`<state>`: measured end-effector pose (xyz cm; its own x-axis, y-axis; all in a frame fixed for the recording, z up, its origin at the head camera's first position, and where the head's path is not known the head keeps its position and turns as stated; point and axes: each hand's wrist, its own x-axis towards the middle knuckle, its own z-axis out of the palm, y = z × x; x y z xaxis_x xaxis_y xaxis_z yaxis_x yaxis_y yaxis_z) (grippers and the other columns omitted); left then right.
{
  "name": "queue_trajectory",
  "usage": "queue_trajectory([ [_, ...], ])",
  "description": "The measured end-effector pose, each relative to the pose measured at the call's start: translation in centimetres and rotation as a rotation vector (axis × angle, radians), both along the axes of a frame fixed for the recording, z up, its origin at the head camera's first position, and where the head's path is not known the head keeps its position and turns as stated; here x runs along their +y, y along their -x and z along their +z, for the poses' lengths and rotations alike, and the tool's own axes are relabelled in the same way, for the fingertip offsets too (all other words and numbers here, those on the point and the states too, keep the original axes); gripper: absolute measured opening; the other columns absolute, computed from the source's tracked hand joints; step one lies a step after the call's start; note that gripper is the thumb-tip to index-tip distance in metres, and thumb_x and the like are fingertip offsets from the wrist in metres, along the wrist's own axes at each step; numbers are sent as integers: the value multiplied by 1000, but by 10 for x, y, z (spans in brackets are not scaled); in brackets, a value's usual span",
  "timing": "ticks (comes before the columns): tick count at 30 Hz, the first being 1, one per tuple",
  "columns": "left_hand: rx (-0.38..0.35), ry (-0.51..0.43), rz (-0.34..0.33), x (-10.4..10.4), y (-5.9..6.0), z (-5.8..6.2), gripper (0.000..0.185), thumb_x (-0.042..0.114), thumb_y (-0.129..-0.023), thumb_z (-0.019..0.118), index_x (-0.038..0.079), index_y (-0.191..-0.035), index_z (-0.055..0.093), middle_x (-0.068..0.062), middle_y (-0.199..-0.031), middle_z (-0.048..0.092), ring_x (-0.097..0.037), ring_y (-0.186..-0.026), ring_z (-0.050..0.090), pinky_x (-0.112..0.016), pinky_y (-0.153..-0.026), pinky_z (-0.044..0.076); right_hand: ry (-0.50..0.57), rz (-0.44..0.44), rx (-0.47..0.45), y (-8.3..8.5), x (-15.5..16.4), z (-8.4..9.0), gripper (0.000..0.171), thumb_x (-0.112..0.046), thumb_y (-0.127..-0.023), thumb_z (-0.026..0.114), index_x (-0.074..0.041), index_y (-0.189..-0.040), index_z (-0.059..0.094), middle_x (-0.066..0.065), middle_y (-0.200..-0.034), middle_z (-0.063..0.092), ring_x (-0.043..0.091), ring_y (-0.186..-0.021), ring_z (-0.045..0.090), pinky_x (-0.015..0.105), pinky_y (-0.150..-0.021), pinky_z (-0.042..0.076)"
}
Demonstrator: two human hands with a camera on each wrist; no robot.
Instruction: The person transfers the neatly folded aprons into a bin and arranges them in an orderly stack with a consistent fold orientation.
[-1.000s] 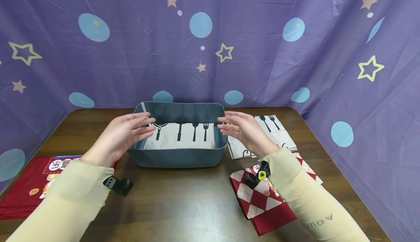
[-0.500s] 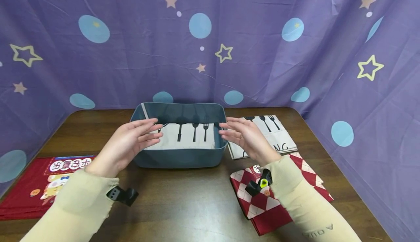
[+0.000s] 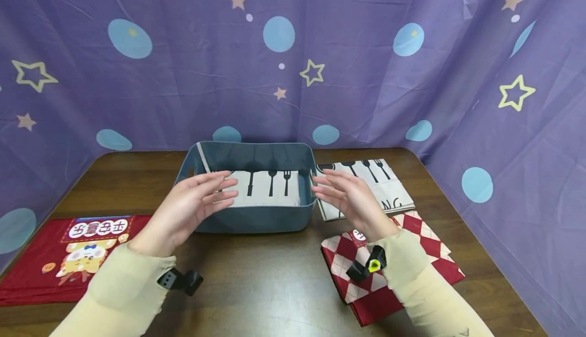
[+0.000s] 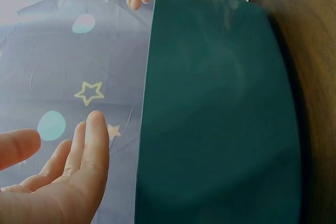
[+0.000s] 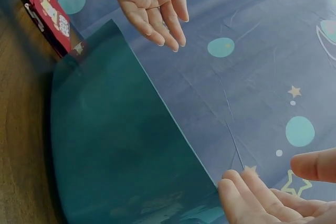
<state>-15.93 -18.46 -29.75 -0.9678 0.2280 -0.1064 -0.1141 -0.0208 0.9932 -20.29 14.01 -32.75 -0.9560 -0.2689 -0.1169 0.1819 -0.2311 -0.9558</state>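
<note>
A blue-grey plastic bin (image 3: 256, 221) stands mid-table with a folded white cloth printed with black cutlery (image 3: 265, 189) lying inside. My left hand (image 3: 194, 206) hovers open over the bin's left front corner, fingers straight, holding nothing. My right hand (image 3: 346, 197) hovers open just off the bin's right rim, palm inward. The left wrist view shows the bin's wall (image 4: 220, 114) close beside my left hand (image 4: 63, 177). From the right wrist camera, the bin wall (image 5: 115, 161) lies between my right fingers (image 5: 252, 198) and the opposite hand (image 5: 152, 3).
A second cutlery-print cloth (image 3: 375, 187) lies right of the bin. A red-and-white argyle cloth (image 3: 389, 271) sits at the front right under my forearm. A red cartoon-print cloth (image 3: 68, 255) lies at the front left. Purple starry curtain (image 3: 293, 57) encloses the wooden table (image 3: 265, 286).
Both hands have drawn back toward me and slightly lower, away from the bin's rim. The bin and the cloth in it have stayed put.
</note>
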Motion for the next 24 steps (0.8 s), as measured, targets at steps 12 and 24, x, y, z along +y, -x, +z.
queue_trajectory([
  [12, 1, 2, 6, 11, -7, -6, 62, 32, -103, 53, -4, -149, 34, -7, -136, 60, -7, -106, 69, -23, -93, 54, 64, -46, -45, -8, 9, -12, 46, -14, -104, 48, 2, -146, 39, 25, -142, 53, 17, -102, 72, 34, -97, 54],
  [24, -10, 23, -26, 20, -12, -11, 59, 31, -104, 52, -3, -148, 36, -21, -148, 49, -11, -109, 68, -22, -95, 53, 48, 6, -22, -15, 22, -19, 49, -17, -104, 50, 2, -147, 37, 6, -120, 70, 16, -104, 71, 32, -97, 55],
])
